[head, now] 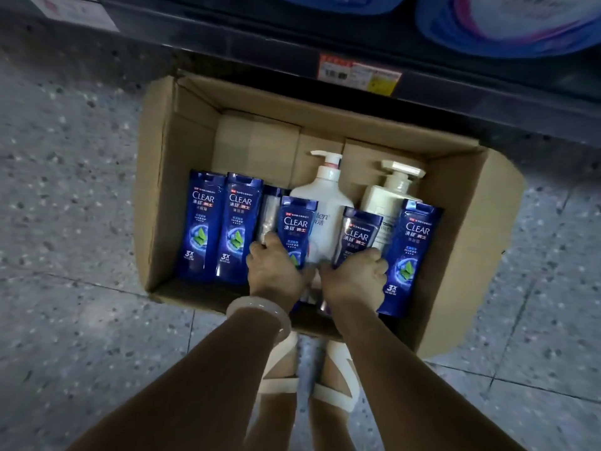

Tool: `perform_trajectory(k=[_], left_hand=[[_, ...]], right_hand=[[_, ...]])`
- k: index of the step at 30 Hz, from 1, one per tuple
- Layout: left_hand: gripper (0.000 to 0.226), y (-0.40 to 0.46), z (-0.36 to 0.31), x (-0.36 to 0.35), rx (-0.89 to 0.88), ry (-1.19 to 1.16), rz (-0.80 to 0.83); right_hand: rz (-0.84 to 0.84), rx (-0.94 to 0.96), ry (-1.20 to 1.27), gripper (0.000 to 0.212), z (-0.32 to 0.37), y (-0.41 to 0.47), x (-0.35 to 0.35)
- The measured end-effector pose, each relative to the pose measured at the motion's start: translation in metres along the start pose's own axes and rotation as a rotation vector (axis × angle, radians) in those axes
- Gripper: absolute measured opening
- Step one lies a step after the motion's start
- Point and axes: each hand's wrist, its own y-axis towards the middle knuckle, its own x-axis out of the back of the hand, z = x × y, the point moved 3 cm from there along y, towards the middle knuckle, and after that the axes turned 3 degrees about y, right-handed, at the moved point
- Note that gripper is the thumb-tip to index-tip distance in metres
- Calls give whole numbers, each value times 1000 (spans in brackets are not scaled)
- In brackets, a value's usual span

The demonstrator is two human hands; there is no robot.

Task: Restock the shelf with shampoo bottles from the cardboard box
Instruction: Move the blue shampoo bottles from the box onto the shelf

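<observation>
An open cardboard box (162,177) sits on the floor below a dark shelf (325,37). Inside lie several blue CLEAR shampoo bottles and two white pump bottles. My left hand (273,271) grips one blue bottle (294,226) near its lower end. My right hand (356,276) grips another blue bottle (357,236) the same way. Both held bottles are slightly raised over a white pump bottle (325,196). Two more blue bottles (216,222) lie side by side at the left, one (409,255) at the right.
A cream pump bottle (390,190) lies at the box's right. The shelf edge carries a price tag (357,73); blue tubs (507,21) stand above. Speckled tiled floor (65,222) surrounds the box. My feet in white sandals (338,369) stand at the box's near edge.
</observation>
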Motion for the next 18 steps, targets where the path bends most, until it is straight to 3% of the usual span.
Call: perform_trajectory(k=[3, 8, 12, 18], left_hand=[[81, -3, 6, 4, 4, -86, 0], [73, -23, -8, 32, -85, -406, 20], [65, -63, -38, 78, -178, -563, -28], [54, -143, -93, 169, -333, -788, -154]], right_hand=[[20, 66, 23, 77, -3, -3, 1], [45, 171, 453, 66, 3, -18, 37], [72, 372, 603, 46, 29, -59, 94], [-21, 575, 739, 54, 72, -146, 203]])
